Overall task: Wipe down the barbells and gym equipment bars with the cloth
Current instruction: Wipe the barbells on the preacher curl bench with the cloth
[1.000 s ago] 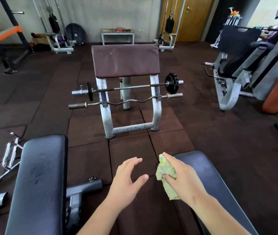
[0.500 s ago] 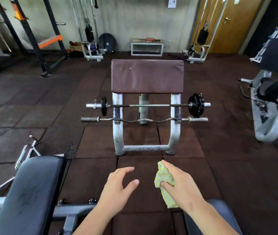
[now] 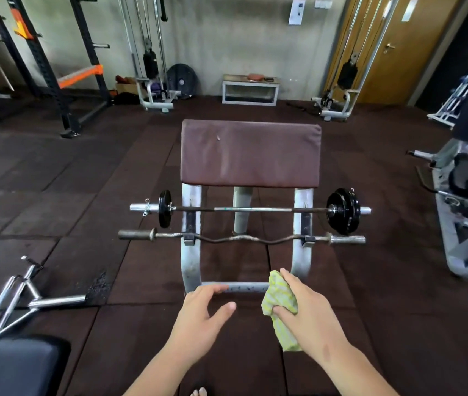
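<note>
A preacher curl stand with a brown pad (image 3: 250, 152) and white legs stands straight ahead. On its hooks lie a straight barbell (image 3: 252, 209) with black plates at both ends and, just below it, a rusty curved curl bar (image 3: 241, 239). My right hand (image 3: 309, 312) grips a yellow-green striped cloth (image 3: 279, 298), held in front of the stand's lower crossbar. My left hand (image 3: 201, 318) hovers beside it with spread fingers, holding nothing. Both hands are well short of the two bars.
A chrome V-handle attachment (image 3: 24, 298) lies on the rubber floor at left. A black bench pad (image 3: 13, 367) fills the bottom left corner. A white machine (image 3: 466, 224) stands at right, a black and orange rack (image 3: 55, 72) at back left, cable stations and a door along the far wall.
I have moved forward toward the curl stand; it appears larger and nearer. The black benches have slid out of view below. Both hands keep their pose, cloth still in the right.
</note>
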